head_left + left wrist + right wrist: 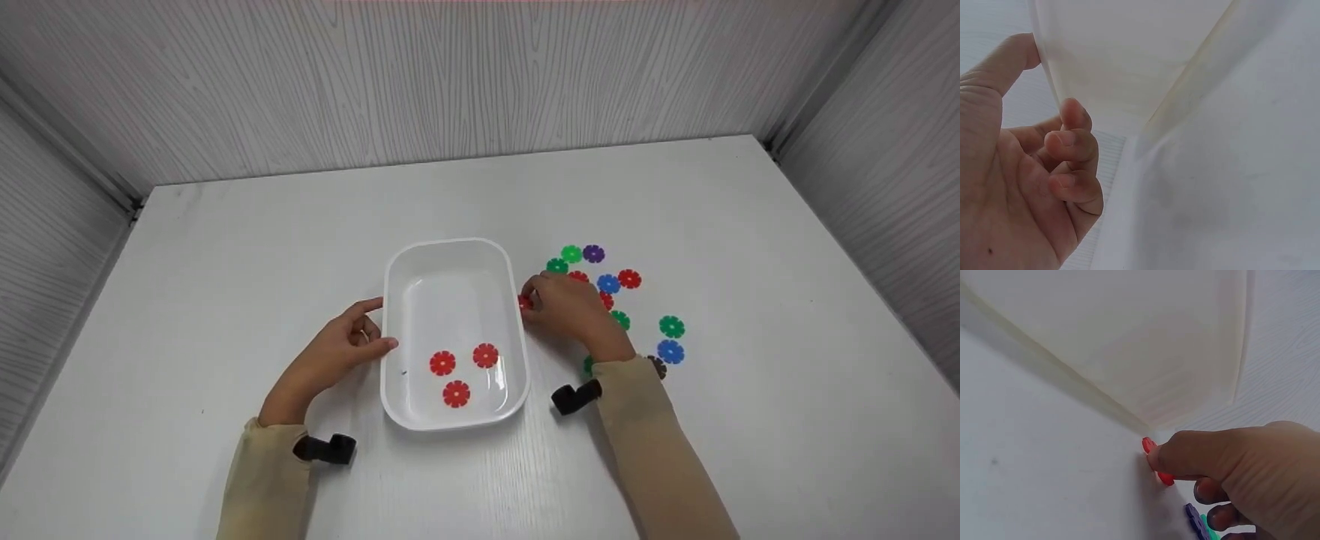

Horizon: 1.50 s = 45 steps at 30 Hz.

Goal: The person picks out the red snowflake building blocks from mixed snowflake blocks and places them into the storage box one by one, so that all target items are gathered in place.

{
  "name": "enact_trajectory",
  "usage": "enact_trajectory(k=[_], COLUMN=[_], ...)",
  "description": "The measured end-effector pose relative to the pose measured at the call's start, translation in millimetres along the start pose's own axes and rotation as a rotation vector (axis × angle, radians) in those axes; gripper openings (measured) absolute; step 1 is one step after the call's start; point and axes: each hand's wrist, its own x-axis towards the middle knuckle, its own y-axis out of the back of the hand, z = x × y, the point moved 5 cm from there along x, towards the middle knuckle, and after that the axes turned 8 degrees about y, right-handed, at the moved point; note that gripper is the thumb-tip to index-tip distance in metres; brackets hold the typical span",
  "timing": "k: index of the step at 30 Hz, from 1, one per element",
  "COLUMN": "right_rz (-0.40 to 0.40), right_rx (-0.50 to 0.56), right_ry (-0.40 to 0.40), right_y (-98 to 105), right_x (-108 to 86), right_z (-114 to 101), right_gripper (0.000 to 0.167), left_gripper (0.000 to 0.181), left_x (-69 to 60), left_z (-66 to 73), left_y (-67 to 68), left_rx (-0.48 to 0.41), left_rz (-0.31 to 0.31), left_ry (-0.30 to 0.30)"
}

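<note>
A white tray (453, 315) stands on the table between the two hands, with three red snowflake discs (442, 363) lying in its near half. At its left rim my left hand (341, 341) holds the edge, thumb over the rim and index finger against the side. Its other fingers curl beside the wall in the left wrist view. My right hand (566, 304) pinches a red snowflake disc (1166, 478) between thumb and finger, just outside the tray's right side. Part of that disc is hidden by the fingertips.
Loose discs lie right of the tray, partly under the right hand and forearm: a purple one (593, 253), a light green one (571, 254), a blue one (670, 352), and several more in red, green and dark brown. Panelled walls (420, 82) surround the white table (225, 247).
</note>
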Motion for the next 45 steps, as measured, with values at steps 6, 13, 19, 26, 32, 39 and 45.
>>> enact_trajectory(k=[6, 13, 19, 26, 32, 39, 45], right_rz=[0.001, 0.012, 0.007, -0.001, -0.01, -0.03, -0.014], right_rx=[-0.041, 0.013, 0.033, 0.003, 0.013, 0.049, 0.085], right_ry=[0.018, -0.001, -0.017, 0.009, 0.036, 0.033, 0.028], right_y=[1.8, 2.0, 0.6, -0.7, -3.0, -3.6, 1.1], right_x=[-1.7, -1.1, -0.1, -0.7, 0.5, 0.1, -1.6], right_z=[-3.8, -5.2, -1.5, 1.0, 5.7, 11.8, 13.5], right_gripper=[0.039, 0.032, 0.032, 0.04, 0.043, 0.044, 0.039], left_gripper=[0.07, 0.069, 0.07, 0.071, 0.069, 0.069, 0.068], left_x=[0.3, 0.2, -0.1, 0.0, 0.9, 0.4, 0.0], left_z=[-0.2, 0.1, 1.3, 1.1, -0.4, -1.2, 0.7], left_y=[-0.4, -0.2, -0.1, 0.1, 0.4, 0.8, 1.1], left_rx=[0.003, 0.008, 0.0, 0.009, 0.015, 0.02, 0.017], left_rz=[-0.004, 0.002, -0.002, 0.001, 0.001, 0.002, 0.003], left_ry=[0.0, 0.001, 0.006, 0.014, 0.008, 0.008, 0.009])
